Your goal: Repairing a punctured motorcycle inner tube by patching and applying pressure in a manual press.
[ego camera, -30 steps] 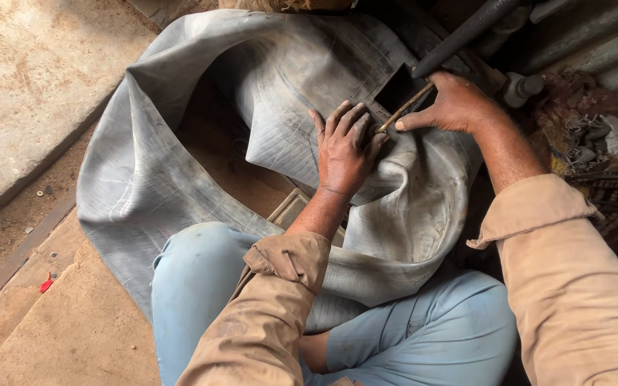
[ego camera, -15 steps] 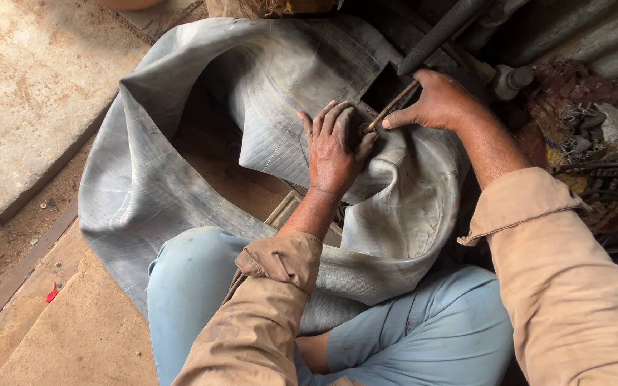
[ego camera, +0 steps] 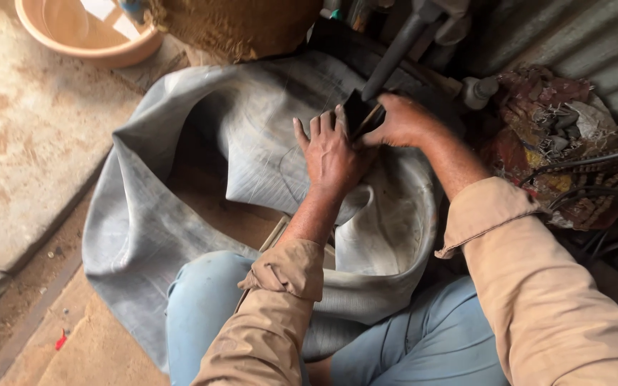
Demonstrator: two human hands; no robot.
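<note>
Hands at work on a grey rubber tube point(ego camera: 180, 214) draped over the lap: left hand point(ego camera: 334, 154) flat, open, pinning the rubber, right hand point(ego camera: 398, 120) clenched round a thin stick point(ego camera: 368, 120) beside a dark patch point(ego camera: 355, 111), which is not visibly fixed down yet.

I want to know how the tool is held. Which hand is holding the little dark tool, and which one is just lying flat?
The right hand grips the dark tool. The left hand lies flat, fingers spread, on the grey rubber tube.

Likely tyre-repair workshop: corrugated metal wall point(ego camera: 602, 43)
</note>
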